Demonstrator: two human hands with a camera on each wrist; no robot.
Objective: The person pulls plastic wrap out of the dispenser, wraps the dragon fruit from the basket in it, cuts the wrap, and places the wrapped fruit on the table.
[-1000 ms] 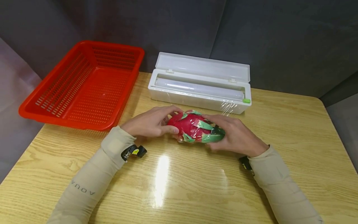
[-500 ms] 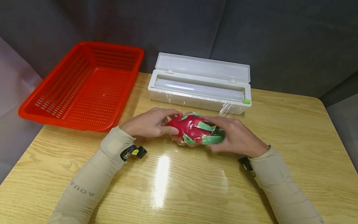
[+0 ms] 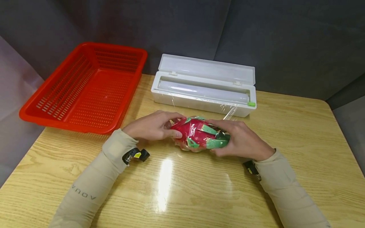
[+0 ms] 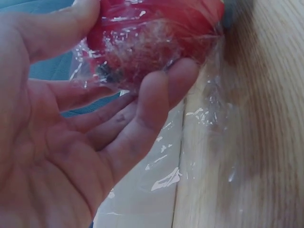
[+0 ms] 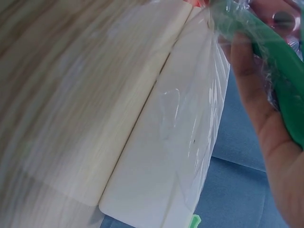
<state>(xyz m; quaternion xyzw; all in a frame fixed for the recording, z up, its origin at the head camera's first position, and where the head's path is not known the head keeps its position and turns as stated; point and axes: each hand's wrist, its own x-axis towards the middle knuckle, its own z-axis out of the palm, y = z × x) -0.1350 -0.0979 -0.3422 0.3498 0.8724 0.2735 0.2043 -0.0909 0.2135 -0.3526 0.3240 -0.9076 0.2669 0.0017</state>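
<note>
- While clear film [image 5: 190, 123] ran from the white box [image 3: 188, 100], the dragon fruit [image 3: 195, 133] was in front of that box.
- Left hand [image 3: 154, 127] gripped red end; right hand [image 3: 242, 138], green end.
- Red basket [image 3: 68, 125] stood left of box.

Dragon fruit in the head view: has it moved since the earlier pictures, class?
Yes, slightly: the dragon fruit has shifted toward the bottom of the picture, away from the white box.

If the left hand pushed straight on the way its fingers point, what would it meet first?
The fruit, which the left hand holds; beyond it, probably the right hand, though depth is unclear.
</note>
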